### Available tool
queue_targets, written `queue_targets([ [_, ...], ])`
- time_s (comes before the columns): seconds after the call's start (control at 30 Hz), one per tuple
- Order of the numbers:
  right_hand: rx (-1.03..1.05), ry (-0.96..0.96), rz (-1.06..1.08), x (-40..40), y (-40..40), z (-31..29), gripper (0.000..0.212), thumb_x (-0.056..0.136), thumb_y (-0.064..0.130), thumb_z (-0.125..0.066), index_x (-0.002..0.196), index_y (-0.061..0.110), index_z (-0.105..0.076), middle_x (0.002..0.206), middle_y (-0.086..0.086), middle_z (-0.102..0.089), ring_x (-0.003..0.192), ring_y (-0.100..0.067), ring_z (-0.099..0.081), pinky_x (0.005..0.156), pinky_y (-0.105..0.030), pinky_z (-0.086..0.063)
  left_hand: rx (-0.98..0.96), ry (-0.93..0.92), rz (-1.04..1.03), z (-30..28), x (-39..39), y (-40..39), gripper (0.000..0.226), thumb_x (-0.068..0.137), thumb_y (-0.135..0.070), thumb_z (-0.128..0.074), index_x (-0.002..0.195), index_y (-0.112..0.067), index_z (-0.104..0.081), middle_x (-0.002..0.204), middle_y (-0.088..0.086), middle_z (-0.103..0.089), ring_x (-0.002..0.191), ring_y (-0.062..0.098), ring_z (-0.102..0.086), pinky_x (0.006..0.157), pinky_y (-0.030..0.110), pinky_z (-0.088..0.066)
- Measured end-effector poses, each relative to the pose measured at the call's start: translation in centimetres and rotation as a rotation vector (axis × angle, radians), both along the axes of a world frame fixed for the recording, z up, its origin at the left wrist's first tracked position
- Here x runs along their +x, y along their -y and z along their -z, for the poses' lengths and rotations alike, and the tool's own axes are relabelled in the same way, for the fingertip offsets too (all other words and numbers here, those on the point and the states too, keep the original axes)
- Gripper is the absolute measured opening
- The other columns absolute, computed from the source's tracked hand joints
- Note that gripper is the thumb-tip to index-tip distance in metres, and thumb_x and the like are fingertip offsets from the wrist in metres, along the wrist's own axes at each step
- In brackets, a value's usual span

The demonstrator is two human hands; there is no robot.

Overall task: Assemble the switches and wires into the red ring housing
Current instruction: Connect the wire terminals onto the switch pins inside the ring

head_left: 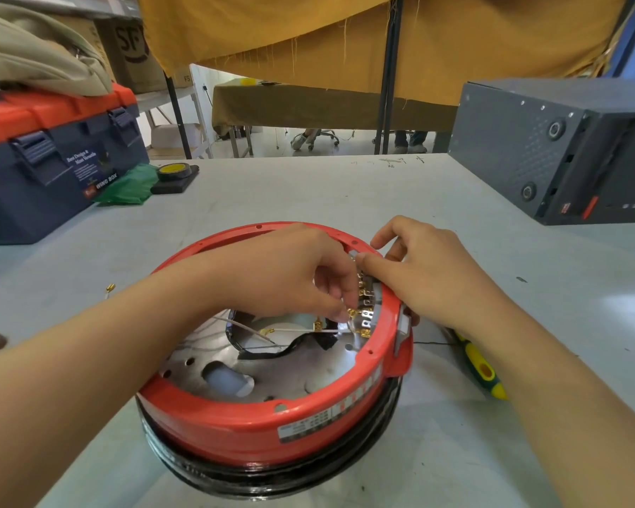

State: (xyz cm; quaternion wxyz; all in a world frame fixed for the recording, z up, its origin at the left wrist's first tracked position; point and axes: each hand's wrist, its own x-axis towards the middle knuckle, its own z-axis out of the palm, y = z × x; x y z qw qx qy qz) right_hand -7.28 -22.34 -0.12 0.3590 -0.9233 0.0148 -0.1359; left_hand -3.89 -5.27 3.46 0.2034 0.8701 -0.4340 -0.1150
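The red ring housing (242, 427) sits on a black base in the middle of the grey table. A grey switch block (373, 309) with brass terminals is mounted on the inner right wall. My left hand (290, 273) reaches inside the ring and pinches a brass wire terminal (352, 312) at the switch. My right hand (426, 273) curls over the right rim and grips the switch block from outside. White wires (301, 330) run across a metal plate (283, 372) inside the ring.
A yellow-green screwdriver (486, 372) lies right of the housing, under my right forearm. A loose wire with a brass end (109, 289) lies to the left. A blue and orange toolbox (44, 166), a tape roll (175, 172) and a grey box (550, 148) stand at the back.
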Motion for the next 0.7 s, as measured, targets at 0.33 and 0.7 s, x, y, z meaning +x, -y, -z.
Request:
queue_targets([
  [0.33, -0.003, 0.045, 0.03, 0.2, 0.1, 0.2, 0.024, 0.085, 0.043, -0.061, 0.096, 0.023, -0.061, 0.067, 0.006, -0.06, 0.054, -0.003, -0.056, 0.045, -0.016, -0.042, -0.112, 0.057, 0.014, 0.6, 0.3, -0.7, 0.005, 0.081, -0.023, -0.072, 0.085, -0.025, -0.07, 0.084, -0.013, -0.063, 0.078, 0.005, -0.057, 0.07, 0.019, -0.046],
  [0.7, 0.02, 0.061, 0.015, 0.4, 0.2, 0.4, 0.023, 0.084, 0.043, -0.061, 0.094, 0.022, -0.061, 0.072, 0.006, -0.062, 0.059, 0.005, -0.057, 0.042, -0.011, -0.042, -0.123, 0.217, 0.032, 1.2, 0.1, -0.3, 0.001, 0.082, -0.018, -0.069, 0.081, -0.017, -0.069, 0.077, -0.01, -0.059, 0.07, 0.006, -0.053, 0.062, 0.012, -0.038],
])
